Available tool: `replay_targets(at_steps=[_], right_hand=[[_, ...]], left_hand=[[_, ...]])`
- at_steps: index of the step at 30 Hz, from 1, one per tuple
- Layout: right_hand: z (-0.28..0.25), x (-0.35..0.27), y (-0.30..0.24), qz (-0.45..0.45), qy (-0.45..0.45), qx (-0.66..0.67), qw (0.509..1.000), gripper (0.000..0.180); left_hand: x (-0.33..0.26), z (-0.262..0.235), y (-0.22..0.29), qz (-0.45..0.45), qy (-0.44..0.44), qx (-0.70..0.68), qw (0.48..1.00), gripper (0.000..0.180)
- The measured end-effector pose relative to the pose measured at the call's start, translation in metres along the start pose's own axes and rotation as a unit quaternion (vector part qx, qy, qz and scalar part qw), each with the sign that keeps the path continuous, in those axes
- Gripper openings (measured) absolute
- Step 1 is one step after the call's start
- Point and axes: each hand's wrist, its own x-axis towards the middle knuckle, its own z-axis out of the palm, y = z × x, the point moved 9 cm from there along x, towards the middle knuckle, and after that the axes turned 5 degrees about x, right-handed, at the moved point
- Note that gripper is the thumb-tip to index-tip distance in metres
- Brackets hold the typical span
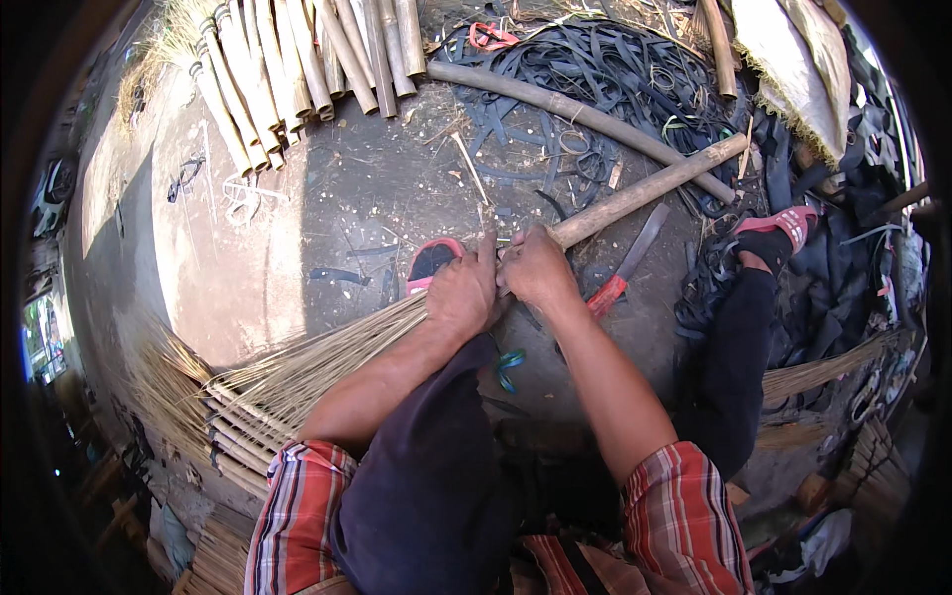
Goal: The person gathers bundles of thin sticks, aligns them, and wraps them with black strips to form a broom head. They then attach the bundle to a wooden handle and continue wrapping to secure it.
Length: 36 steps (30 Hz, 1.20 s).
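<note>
— Report the left hand (461, 290).
— Laid over the narrow end of the straw (367, 342), fingers partly extended; cannot confirm a hold.
— And the right hand (536, 270)?
— Curled nearly closed just beside the left, at the near end of the pole (645, 191); cannot make out the contents of the grip.
— Locate pole and straw.
— Find pole slanting up-right from both hands, straw spreading down-left. Note knife (640, 248) on floor (377, 198), right of the right hand; black strips (615, 74) beyond.
</note>
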Motion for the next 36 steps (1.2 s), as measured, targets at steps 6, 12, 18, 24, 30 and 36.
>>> replay_targets(at_steps=[6,12,18,24,30,36], right_hand=[[-0.006,-0.047,0.011,-0.040,-0.004,0.149,0.988,0.020],[0.001,-0.104,0.104,-0.031,-0.111,0.030,0.993,0.016],[0.003,-0.056,0.123,-0.076,-0.136,0.090,0.984,0.026],[-0.028,-0.029,0.051,-0.188,-0.200,0.059,0.960,0.025],[-0.053,-0.052,-0.055,-0.511,-0.017,-0.112,0.852,0.021],[-0.028,-0.021,-0.019,-0.341,-0.047,-0.068,0.937,0.019]], left_hand=[[0.004,0.003,-0.008,-0.017,-0.049,-0.018,0.998,0.058],[0.006,-0.029,-0.006,0.007,-0.111,-0.104,0.988,0.063],[-0.009,-0.052,0.020,0.105,-0.189,-0.295,0.931,0.063],[-0.022,-0.043,0.038,0.169,-0.335,-0.302,0.876,0.060],[-0.032,-0.021,0.052,0.190,-0.459,-0.383,0.779,0.055],[-0.024,-0.025,0.046,0.198,-0.410,-0.305,0.837,0.066]])
